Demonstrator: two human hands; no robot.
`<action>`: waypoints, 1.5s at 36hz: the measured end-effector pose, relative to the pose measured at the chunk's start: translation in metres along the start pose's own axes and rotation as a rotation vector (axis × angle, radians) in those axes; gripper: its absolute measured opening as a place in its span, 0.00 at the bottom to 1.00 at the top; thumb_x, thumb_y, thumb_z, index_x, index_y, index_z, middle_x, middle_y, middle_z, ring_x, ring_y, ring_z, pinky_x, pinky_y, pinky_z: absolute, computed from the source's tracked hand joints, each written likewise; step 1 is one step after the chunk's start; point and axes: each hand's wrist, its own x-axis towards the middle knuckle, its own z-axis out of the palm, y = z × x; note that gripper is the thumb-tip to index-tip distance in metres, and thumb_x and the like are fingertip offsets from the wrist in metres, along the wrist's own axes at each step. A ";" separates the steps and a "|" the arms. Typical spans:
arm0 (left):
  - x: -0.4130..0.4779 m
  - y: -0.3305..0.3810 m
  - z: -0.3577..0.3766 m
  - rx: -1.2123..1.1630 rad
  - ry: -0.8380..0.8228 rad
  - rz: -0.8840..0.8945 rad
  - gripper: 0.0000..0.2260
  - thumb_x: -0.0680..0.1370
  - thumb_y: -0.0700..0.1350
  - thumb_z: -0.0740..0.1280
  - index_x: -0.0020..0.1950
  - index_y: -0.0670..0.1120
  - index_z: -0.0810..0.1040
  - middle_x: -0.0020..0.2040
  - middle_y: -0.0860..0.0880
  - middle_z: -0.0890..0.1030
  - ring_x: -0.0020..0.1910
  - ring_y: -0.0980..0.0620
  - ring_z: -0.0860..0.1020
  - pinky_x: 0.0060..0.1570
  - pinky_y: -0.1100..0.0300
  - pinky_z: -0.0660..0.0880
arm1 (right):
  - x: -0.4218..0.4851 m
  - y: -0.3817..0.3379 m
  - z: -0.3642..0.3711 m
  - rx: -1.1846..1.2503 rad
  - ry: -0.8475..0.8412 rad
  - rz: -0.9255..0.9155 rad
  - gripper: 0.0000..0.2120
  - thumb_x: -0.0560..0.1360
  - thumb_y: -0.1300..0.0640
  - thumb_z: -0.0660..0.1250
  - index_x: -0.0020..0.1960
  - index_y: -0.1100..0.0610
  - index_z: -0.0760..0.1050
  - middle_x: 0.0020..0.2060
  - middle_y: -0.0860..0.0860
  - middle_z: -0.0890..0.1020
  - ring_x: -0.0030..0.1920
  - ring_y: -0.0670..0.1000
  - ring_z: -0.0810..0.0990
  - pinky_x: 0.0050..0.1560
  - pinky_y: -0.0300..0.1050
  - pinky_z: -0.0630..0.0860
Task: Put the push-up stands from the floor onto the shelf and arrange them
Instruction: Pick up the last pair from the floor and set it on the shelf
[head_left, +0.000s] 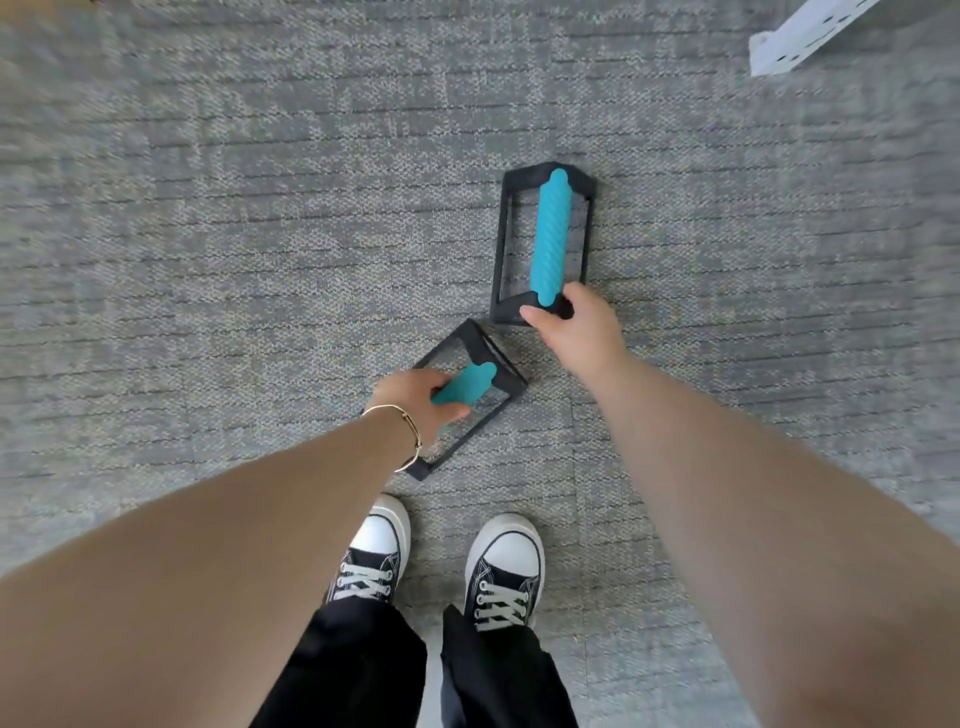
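1. Push-up stands both sit on the grey carpet ahead of your shoes
2. Near stand: your left hand is wrapped around its teal grip, whose long axis runs diagonally from near-left to far-right
3. Far stand: its teal grip points straight away from you; your right hand is closed on its near end
4. White shelf piece lies far right, so I judge both lifts head that way

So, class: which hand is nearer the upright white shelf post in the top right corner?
Right. The right hand grips the far stand's near end, below and left of the post. The left hand is further down-left, closed on the near stand's grip.
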 end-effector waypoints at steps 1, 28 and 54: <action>-0.005 0.001 -0.005 -0.004 0.007 -0.008 0.13 0.75 0.56 0.70 0.57 0.54 0.80 0.50 0.50 0.82 0.48 0.48 0.79 0.46 0.56 0.76 | -0.006 -0.001 -0.003 0.003 -0.006 -0.003 0.16 0.73 0.43 0.70 0.51 0.54 0.74 0.45 0.51 0.79 0.45 0.52 0.78 0.39 0.44 0.69; -0.460 0.134 -0.318 -0.351 0.398 0.071 0.23 0.73 0.61 0.69 0.65 0.52 0.78 0.54 0.51 0.82 0.49 0.47 0.80 0.51 0.52 0.80 | -0.412 -0.296 -0.316 0.250 0.210 -0.056 0.17 0.72 0.41 0.71 0.53 0.51 0.76 0.44 0.47 0.81 0.42 0.44 0.79 0.37 0.39 0.72; -0.712 0.283 -0.580 -0.798 0.687 0.523 0.16 0.72 0.57 0.72 0.40 0.44 0.83 0.35 0.46 0.80 0.30 0.49 0.76 0.28 0.61 0.73 | -0.592 -0.547 -0.574 0.325 0.385 -0.375 0.11 0.71 0.43 0.72 0.46 0.51 0.80 0.27 0.47 0.74 0.29 0.48 0.73 0.28 0.40 0.66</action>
